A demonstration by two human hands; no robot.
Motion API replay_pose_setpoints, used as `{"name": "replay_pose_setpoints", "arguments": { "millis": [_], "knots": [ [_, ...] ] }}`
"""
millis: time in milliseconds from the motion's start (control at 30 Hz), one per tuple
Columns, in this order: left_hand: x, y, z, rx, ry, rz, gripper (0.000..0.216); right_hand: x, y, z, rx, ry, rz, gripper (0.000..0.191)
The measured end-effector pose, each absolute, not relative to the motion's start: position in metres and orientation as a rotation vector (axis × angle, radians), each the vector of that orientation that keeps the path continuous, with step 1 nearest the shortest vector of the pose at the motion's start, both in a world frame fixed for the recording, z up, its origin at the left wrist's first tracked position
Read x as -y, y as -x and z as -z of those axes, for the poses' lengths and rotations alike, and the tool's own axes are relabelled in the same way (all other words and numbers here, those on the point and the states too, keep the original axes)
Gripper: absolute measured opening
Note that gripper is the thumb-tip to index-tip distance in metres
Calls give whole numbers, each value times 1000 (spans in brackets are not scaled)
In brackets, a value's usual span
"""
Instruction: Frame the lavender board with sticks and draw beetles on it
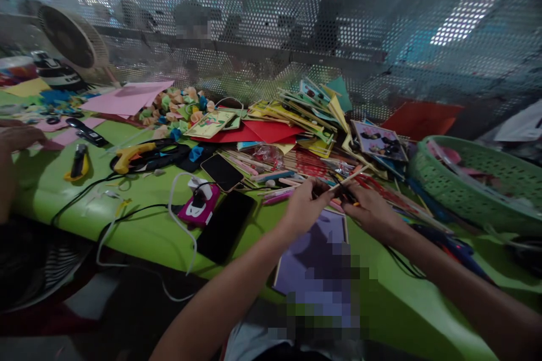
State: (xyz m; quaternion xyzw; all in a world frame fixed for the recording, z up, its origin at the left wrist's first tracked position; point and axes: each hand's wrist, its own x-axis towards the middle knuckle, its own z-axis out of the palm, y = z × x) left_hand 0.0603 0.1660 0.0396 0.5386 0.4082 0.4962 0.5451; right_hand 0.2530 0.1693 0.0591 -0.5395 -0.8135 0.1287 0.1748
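Note:
My left hand (305, 203) and my right hand (367, 210) are close together over the green table (144, 225), both with fingers pinched. Between them they hold a thin wooden stick (348, 179) that slants up to the right. Something dark and small shows at my right fingers; I cannot make it out. Under my hands lies a purple sheet in a light frame (315, 248). Beyond them lies a heap of sticks, pens and coloured cards (296, 124).
Two dark phones (224, 225) and a pink device with white cable (199, 203) lie left of my hands. A yellow glue gun (131, 155), a green basket (470, 180) at right, a fan (70, 39) and another person's hand (19, 135) at far left.

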Motion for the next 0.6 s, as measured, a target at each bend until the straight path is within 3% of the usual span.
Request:
{"name": "replay_pose_setpoints", "arguments": {
  "millis": [233, 467, 600],
  "knots": [
    [-165, -63, -33, -974, -1306, -1228, 16, -174, -256, -56, 2302, 1544, -366, 20],
    [-165, -60, -34, -998, -1438, -1168, 14, -170, -252, -68, 2217, 1514, -631, 24],
    [-165, -59, -37, -990, -1465, -1153, 18, -171, -254, -67, 2265, 1541, -562, 24]
  ]
}}
